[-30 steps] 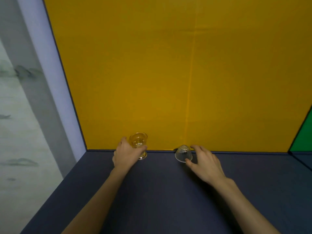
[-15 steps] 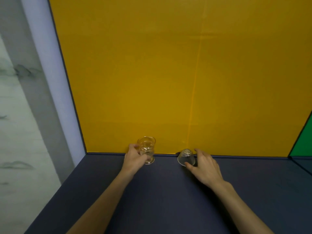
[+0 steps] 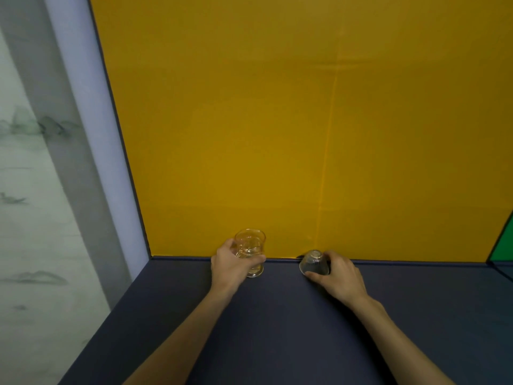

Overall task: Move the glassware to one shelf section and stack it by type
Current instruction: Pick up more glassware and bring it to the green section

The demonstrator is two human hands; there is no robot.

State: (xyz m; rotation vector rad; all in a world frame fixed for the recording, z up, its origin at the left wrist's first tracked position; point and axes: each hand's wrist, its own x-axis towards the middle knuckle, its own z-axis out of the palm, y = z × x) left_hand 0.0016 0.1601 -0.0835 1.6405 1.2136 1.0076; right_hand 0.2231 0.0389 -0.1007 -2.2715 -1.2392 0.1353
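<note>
A clear upright glass with a waisted shape (image 3: pixel 250 250) stands on the dark blue shelf floor (image 3: pixel 277 329) against the yellow back wall. My left hand (image 3: pixel 230 266) grips it from the left side, fingers curled round its body. To the right, a small clear glass cup (image 3: pixel 314 263) sits upside down on the shelf by the back wall. My right hand (image 3: pixel 337 276) holds it, thumb in front and fingers curled behind it. The two glasses stand apart.
The yellow back wall (image 3: pixel 305 134) rises right behind both glasses. A pale side panel (image 3: pixel 91 162) bounds the shelf on the left. A green section (image 3: pixel 503 245) begins at the far right. Dark blue shelf floor stretches toward me.
My left hand has carried the upright glass to the right, closer to the upturned cup. My right hand has closed its fingers round the small cup.
</note>
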